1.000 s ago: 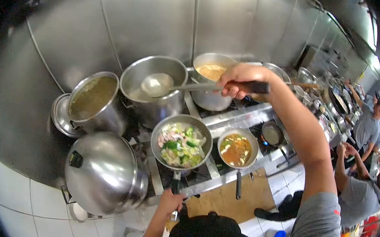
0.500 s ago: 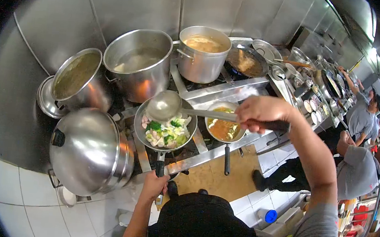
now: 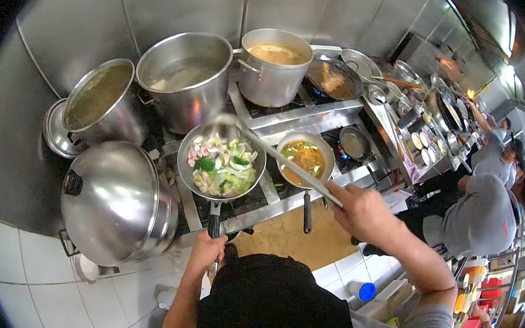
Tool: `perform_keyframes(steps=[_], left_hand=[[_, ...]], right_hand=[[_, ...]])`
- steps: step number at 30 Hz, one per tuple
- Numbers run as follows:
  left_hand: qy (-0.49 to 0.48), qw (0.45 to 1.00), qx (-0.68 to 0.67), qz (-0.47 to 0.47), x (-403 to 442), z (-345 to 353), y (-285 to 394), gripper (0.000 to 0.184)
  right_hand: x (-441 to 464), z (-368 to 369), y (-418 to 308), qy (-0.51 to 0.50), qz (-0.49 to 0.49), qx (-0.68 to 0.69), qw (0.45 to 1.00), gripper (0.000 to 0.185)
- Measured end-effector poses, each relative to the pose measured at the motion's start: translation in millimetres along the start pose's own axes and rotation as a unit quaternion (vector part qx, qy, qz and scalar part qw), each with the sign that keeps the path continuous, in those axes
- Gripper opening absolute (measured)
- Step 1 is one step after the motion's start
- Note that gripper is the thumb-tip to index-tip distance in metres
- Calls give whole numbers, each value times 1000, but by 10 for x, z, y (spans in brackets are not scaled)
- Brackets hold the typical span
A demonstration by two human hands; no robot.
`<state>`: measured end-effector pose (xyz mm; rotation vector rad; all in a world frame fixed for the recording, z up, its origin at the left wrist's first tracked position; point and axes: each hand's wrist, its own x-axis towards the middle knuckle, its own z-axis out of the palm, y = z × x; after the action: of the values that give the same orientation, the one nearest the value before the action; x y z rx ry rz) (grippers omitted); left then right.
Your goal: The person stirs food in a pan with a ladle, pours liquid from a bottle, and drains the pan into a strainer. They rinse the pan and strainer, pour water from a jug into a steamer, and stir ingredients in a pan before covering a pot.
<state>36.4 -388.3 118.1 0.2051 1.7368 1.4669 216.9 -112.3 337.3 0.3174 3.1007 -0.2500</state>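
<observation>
My left hand is closed around the black handle of a frying pan on the near stove. In the pan lie chopped green and white vegetables, broccoli among them, with pale pink pieces. My right hand grips the long handle of a ladle. The ladle's bowl, blurred, is over the far edge of the frying pan; whether it touches the food I cannot tell. Under the ladle's handle sits a second pan with orange broth and bits of food, its black handle pointing toward me.
Behind stand a tall pot of orange liquid, two large stockpots and a dark wok. A big domed steamer is at left. A small black pan sits over flame. Co-workers stand at right.
The ladle's bowl has gone from above the frying pan's middle to its far edge. My right hand has dropped lower, tilting the handle. The view has shifted slightly, uncovering the small black pan.
</observation>
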Motion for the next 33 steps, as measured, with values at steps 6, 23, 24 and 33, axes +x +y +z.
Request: perform_keyframes(steps=[6,23,24,33], left_hand=[[11,999,42,7,86,-86,-68,19],[-1,992,126,-24,33,-213,222,24],[-4,983,177,-39,-20,-217,372,27],[11,979,203,15,18,-211,389,24]], right_hand=[[934,-560,13,141,-60,53,987,34],[4241,-96,-432,-215,-40,-246,944,19],[4382,-52,-356,-213,-42,-245,945,19],[4052,-227,156,-295,135,408,853,26]])
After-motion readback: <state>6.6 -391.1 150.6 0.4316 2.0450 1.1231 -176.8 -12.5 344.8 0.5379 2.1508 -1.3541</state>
